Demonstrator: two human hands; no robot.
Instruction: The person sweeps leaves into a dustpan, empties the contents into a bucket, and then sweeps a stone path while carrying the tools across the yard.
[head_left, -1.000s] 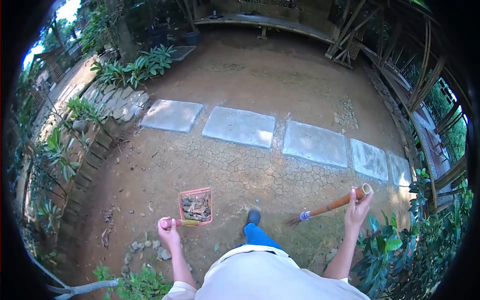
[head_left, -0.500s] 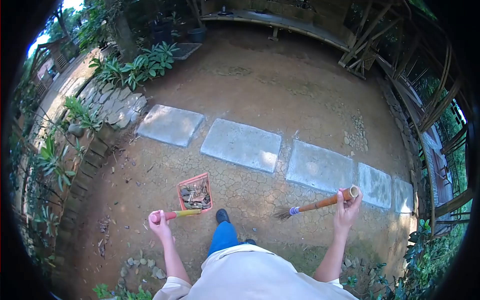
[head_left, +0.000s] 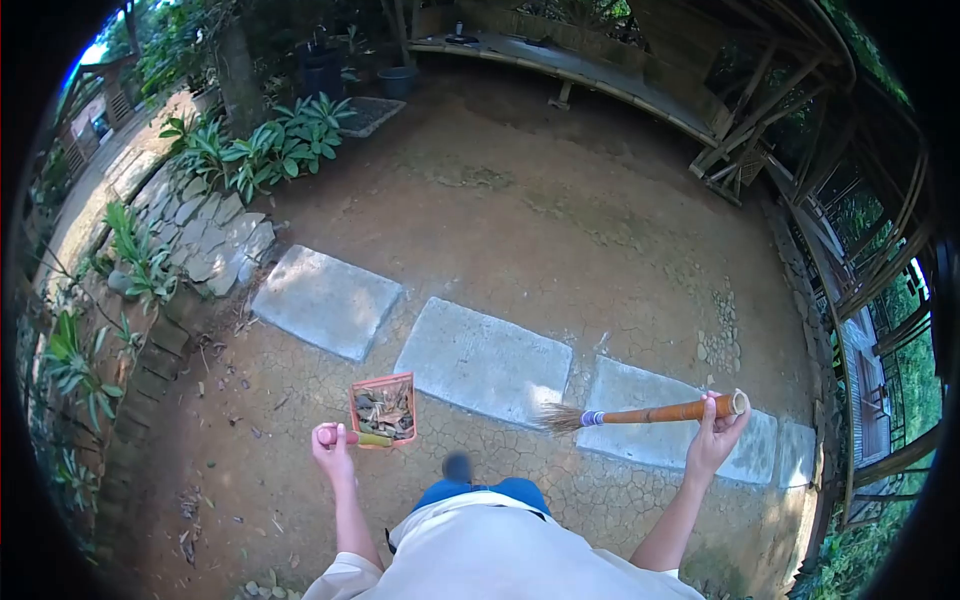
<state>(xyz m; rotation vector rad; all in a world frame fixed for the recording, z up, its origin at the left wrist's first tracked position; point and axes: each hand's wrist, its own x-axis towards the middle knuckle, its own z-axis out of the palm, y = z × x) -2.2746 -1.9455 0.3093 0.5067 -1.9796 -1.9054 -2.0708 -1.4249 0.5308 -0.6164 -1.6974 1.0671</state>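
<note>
Cracked dirt underfoot; hands grip bamboo broom [head_left: 650, 412], leaf-filled dustpan [head_left: 383, 409].

A red dustpan [head_left: 383, 409] with a yellow-and-red handle is held level above the cracked dirt, its tray full of dry brown leaves. A short broom [head_left: 640, 413] with a brown bamboo handle lies nearly horizontal in the air, its blue-bound bristles pointing left over a stone slab.

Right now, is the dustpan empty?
No, the dustpan, held by its handle in the left hand, has dry leaves lying in it.
</note>
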